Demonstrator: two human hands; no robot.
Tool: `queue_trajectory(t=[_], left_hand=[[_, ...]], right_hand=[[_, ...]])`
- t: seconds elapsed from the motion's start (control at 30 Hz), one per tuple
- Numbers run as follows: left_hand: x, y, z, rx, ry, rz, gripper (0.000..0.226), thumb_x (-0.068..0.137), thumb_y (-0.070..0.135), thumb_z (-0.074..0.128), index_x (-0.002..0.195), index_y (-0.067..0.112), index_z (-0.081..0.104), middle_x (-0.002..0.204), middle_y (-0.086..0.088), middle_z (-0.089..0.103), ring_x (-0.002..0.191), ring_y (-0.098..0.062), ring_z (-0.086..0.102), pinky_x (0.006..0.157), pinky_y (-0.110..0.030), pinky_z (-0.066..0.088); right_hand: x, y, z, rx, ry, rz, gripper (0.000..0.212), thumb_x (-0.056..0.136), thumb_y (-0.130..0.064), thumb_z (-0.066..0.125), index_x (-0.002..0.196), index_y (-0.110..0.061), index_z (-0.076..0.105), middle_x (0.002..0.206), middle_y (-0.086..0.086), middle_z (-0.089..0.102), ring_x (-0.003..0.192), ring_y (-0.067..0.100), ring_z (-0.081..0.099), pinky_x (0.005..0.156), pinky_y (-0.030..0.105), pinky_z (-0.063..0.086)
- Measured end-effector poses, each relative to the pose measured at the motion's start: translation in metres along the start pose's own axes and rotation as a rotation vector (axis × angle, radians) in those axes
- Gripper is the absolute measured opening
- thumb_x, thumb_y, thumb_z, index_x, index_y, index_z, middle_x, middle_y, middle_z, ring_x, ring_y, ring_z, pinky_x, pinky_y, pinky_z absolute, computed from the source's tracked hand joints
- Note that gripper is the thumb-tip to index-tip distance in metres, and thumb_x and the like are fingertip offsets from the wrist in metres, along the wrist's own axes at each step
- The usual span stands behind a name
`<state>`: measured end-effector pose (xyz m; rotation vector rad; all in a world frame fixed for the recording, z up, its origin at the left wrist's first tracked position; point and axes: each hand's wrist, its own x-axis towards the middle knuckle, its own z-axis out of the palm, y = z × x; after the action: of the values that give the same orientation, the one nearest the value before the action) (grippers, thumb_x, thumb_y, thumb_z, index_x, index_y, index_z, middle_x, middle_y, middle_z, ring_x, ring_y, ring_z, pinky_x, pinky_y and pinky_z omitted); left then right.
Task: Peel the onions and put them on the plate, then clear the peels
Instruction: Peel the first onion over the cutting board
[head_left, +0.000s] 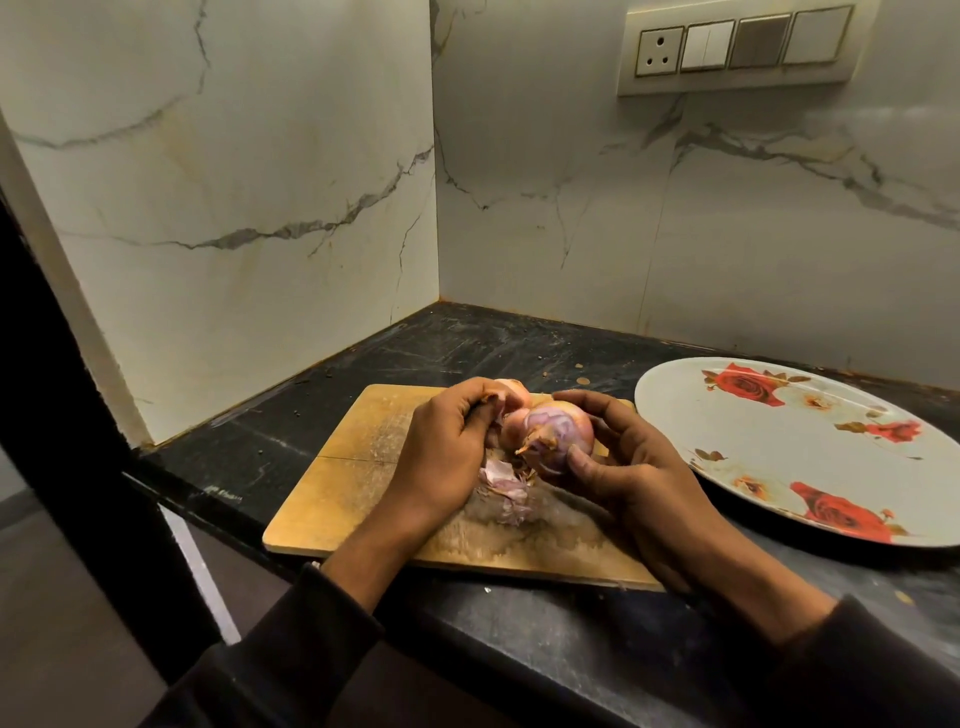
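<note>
The onion (558, 434) is held above the middle of the wooden cutting board (363, 467), its dry root tuft turned toward me; purple flesh shows where skin is off, while a pale patch of outer skin remains on its left side; I judge the peeling step to be in hand and part done; my right hand (618, 462) grips the onion, fingers curled over its top and thumb pressed on its near side; my left hand (447, 447) pinches a flap of skin (501, 415) at the onion's left; a second onion (514, 392) lies just behind the left hand, mostly hidden; loose peels (501, 486) lie on the board beneath the hands; the next move, in my judgement, calls for pulling the flap away to the left while the right hand turns the bulb; the plate (779, 452) lies to the right, near the board, and bears no onion yet; the path rightward to it looks open; the counter (519, 343) ends at walls on the left and far sides, and its near edge lies just below the board, so dropped peels could fall off there
</note>
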<state>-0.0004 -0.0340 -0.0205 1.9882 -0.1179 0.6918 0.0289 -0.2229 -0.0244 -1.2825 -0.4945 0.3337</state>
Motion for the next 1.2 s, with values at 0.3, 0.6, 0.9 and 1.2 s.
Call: queue_trajectory(t=[0.3,0.6,0.9,1.2], left_hand=[[0.002,-0.007,0.005,0.202,-0.127,0.034,0.043,0.097,0.050,0.030,0.087,0.022,0.061,0.091,0.004,0.050,0.083,-0.007,0.051,0.070,-0.022,0.043],[0.002,-0.003,0.005,0.184,-0.114,0.163,0.004,0.094,0.021,0.066,0.096,0.019,0.069,0.099,0.012,0.063,0.094,-0.006,0.060,0.081,-0.029,0.053],[-0.004,0.007,0.001,-0.041,-0.104,0.226,0.032,0.085,0.028,0.072,0.116,0.020,0.070,0.111,0.011,0.069,0.103,-0.002,0.066,0.079,-0.012,0.051],[-0.004,0.008,0.001,-0.263,-0.172,0.104,0.038,0.086,0.003,0.074,0.121,0.015,0.066,0.113,0.008,0.071,0.108,-0.004,0.068,0.081,-0.019,0.057]], right_hand=[[0.001,-0.003,0.002,0.086,0.154,-0.024,0.029,0.106,-0.013,0.039,0.127,-0.020,0.058,0.127,0.014,0.061,0.095,0.029,0.072,0.063,0.030,0.059],[0.002,-0.003,0.004,0.106,0.133,-0.014,0.027,0.107,-0.022,0.039,0.126,-0.014,0.058,0.110,0.018,0.071,0.075,0.028,0.072,0.055,0.029,0.056],[0.000,0.000,0.003,-0.013,0.096,-0.024,0.042,0.093,-0.036,0.054,0.131,-0.019,0.059,0.113,0.014,0.072,0.086,0.027,0.072,0.064,0.033,0.057],[-0.002,0.000,0.003,-0.084,0.104,-0.115,0.053,0.081,-0.019,0.075,0.132,-0.027,0.060,0.118,0.010,0.072,0.100,0.019,0.072,0.072,0.024,0.057]])
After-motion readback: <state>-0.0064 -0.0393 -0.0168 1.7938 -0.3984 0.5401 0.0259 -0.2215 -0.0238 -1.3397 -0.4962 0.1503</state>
